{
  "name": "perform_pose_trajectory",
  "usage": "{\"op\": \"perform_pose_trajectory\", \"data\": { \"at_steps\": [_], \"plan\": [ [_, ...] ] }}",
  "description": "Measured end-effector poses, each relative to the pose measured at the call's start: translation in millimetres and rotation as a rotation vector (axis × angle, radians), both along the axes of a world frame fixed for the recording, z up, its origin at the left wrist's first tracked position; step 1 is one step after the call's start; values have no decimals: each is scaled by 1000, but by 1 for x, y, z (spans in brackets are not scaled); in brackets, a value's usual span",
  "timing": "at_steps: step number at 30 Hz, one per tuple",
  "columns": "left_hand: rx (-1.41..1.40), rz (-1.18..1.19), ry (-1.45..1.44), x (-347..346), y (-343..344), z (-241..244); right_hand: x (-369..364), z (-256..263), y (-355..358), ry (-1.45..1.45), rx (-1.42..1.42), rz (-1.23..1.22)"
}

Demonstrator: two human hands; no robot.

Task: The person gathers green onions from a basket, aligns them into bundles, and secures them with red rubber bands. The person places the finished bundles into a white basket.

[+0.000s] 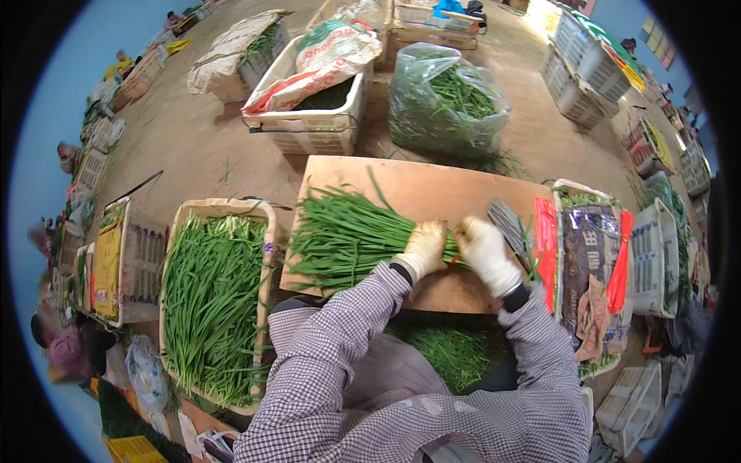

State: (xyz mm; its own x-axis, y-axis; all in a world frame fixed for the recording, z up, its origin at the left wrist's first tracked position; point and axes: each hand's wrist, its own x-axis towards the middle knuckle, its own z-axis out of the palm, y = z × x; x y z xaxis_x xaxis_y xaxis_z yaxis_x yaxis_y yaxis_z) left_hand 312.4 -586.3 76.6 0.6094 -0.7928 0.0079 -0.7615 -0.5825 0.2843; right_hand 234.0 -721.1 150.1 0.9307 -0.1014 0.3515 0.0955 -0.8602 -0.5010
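Observation:
A bunch of green garlic chives (353,237) lies across the wooden board (370,173), leaves pointing left. My gloved left hand (425,247) grips it near the stem end. Just right of it, my gloved right hand (486,254) has its fingers closed at a thin red tie (455,258) by the stems; the fingertips are partly hidden. Beside that hand, a broad dark metal blade (508,223) rests on the board. Flat red strips (545,243) hang over the board's right edge.
Left stands a crate (271,231) of loose chives (214,307). A crate (558,186) at right bears a printed sack (587,249) and more red strips (620,266). Beyond the board are a clear bag (405,98) of greens and a sack-covered crate (312,124). Cut greens (451,353) lie below.

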Motion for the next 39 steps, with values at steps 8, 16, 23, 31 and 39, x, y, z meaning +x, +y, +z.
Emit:
{"op": "perform_pose_trajectory", "data": {
  "at_steps": [8,16,23,31,39],
  "plan": [
    [96,-3,40,1,-12,14,-60,-51,-1,-230,461,-292],
    [237,-81,137,-14,-5,30,-73,-59,23,-200,117,-167],
    [310,-131,93,-44,5,22,-79,-71,35,-239,7,-258],
    [-202,-160,239,-38,30,-6,-75,-84,20,-147,-180,-163],
    [-244,-103,274,-36,29,-14,-50,-28,9,260,-211,-55]
  ]
}}
